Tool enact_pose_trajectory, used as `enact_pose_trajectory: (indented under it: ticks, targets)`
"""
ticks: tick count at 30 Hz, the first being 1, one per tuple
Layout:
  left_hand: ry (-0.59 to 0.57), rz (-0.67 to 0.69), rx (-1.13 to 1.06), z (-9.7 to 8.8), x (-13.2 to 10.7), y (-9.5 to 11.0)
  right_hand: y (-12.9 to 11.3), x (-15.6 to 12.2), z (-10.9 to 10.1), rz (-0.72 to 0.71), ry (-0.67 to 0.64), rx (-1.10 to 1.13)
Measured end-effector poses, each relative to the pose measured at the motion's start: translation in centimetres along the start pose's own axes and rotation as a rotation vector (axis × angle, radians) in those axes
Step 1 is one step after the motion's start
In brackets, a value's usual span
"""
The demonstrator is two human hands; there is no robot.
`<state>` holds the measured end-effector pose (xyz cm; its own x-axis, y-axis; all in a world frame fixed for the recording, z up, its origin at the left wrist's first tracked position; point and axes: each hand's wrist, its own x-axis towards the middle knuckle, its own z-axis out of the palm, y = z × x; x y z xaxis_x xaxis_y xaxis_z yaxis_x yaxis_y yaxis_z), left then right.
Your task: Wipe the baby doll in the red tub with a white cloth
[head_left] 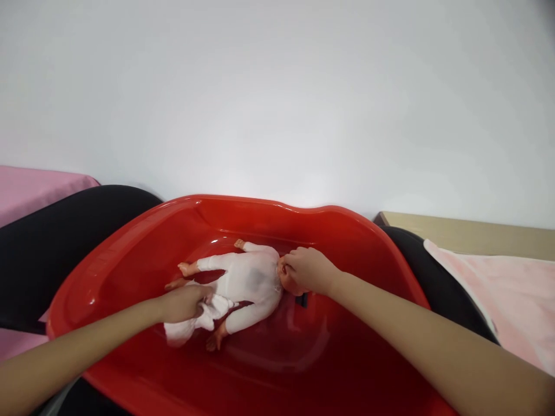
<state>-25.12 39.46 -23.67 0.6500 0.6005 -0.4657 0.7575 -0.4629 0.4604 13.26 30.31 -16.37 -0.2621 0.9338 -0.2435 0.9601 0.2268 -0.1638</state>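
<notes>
Tubs: one, red [130, 254]
Dolls: one, in white [243, 280], lying in the tub's middle
Hands: two, the left hand [184, 303] on the doll's legs, the right hand [306, 270] at its head
Pink cloths: two, one at the left [30, 190], one at the right [498, 277]
Tables: one [468, 234], beyond the tub's right rim

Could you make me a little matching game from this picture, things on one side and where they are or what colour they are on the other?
Things:
1. doll
2. tub
3. left hand
4. right hand

Descriptions:
A. at the doll's head
B. red plastic
C. dressed in white, lying in the tub
D. at the doll's legs

Pairs: 1-C, 2-B, 3-D, 4-A
</notes>
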Motion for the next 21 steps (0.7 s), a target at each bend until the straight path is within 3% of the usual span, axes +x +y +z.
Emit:
enact_pose_trajectory:
  ticks: [3,7,10,13,16,18,21]
  targets:
    - [0.058,-0.018,-0.008,-0.2,-0.8,0.1,-1.5,-0.3,1.2,-0.186,-0.021,0.02]
    - [0.129,-0.036,0.01,0.0,-2.2,1.1,-5.0,0.4,3.7,-0.3,-0.159,0.027]
    - [0.165,-0.075,0.069,0.0,-3.2,2.1,-8.5,2.5,6.5,-0.436,-0.203,0.007]
    - [0.176,-0.118,0.043,0.2,-4.6,2.8,-11.4,5.3,9.6,-0.541,-0.125,0.019]
    - [0.275,-0.116,-0.064,0.2,-6.7,2.4,-12.6,7.1,11.3,-0.551,-0.1,0.043]
    - [0.383,-0.106,-0.154,0.0,-8.1,1.5,-12.7,7.2,11.4,-0.529,-0.171,0.106]
    - [0.488,-0.111,-0.28,-0.5,-9.3,0.5,-12.9,5.5,10.3,-0.372,-0.249,0.482]
